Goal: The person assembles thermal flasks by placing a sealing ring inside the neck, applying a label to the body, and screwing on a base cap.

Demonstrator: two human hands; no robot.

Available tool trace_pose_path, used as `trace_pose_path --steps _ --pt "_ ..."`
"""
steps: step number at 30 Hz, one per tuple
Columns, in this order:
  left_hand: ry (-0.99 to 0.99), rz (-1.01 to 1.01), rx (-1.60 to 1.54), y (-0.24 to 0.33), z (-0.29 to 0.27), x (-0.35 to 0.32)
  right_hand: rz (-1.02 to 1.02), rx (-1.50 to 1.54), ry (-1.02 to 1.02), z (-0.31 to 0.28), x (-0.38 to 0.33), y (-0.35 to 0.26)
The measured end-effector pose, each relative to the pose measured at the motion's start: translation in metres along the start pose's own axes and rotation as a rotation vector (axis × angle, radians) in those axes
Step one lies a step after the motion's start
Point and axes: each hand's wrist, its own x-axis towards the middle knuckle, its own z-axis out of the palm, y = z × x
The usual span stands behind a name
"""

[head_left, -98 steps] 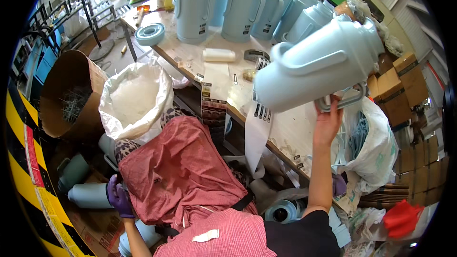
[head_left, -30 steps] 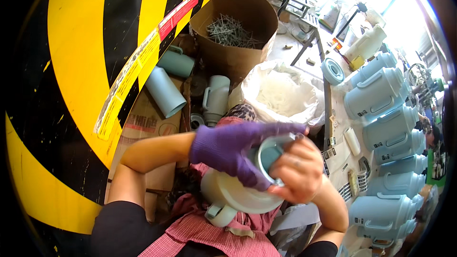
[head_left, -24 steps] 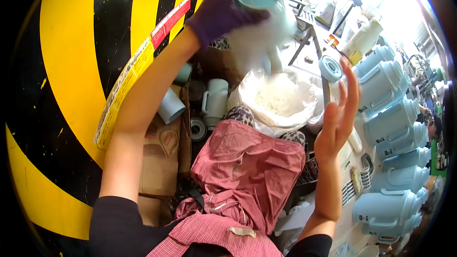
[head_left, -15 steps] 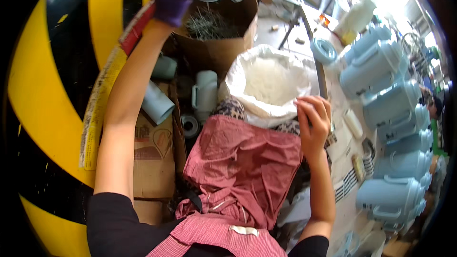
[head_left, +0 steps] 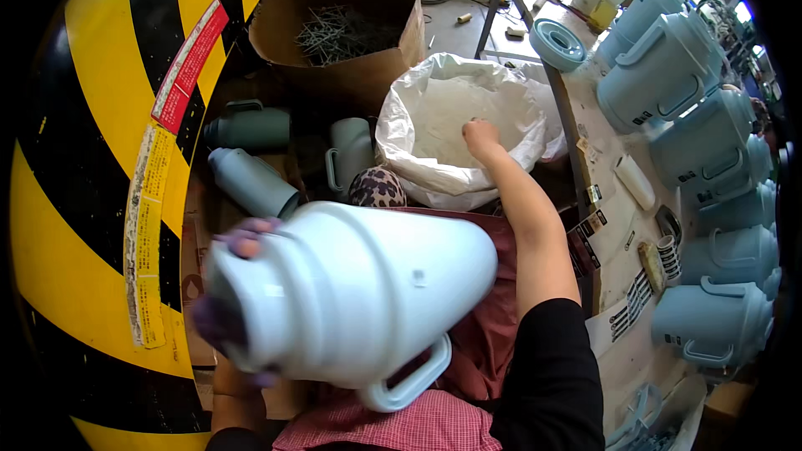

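Observation:
My left hand [head_left: 230, 284], in a purple glove, holds a pale blue plastic jug body [head_left: 351, 301] by its base; it lies on its side over my lap, handle down. My right hand [head_left: 479, 134] is bare and reaches into a white plastic sack [head_left: 409, 146] of small white parts, fingers down in the contents. A red apron [head_left: 493, 334] covers my lap under the jug.
A cardboard box [head_left: 351, 25] of metal pieces stands beyond the sack. Grey-green jug bodies [head_left: 251, 179] lie on the floor at the left by a yellow-and-black striped barrier [head_left: 75, 159]. A workbench [head_left: 618, 225] at the right carries several assembled pale blue jugs [head_left: 660, 75] and a lid ring [head_left: 558, 43].
My left hand has brought the jug body down from overhead to my lap. My right hand has moved from the sack's rim into the sack.

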Motion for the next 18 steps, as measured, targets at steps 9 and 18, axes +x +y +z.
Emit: trace_pose_path --steps 9,18 --pt "-0.400 0.127 0.231 -0.011 0.080 -0.016 0.033 0.549 0.371 -0.081 -0.089 -0.020" --pt "-0.292 0.498 0.366 -0.013 0.048 0.057 -0.273 0.750 0.552 -0.258 -0.184 -0.101"
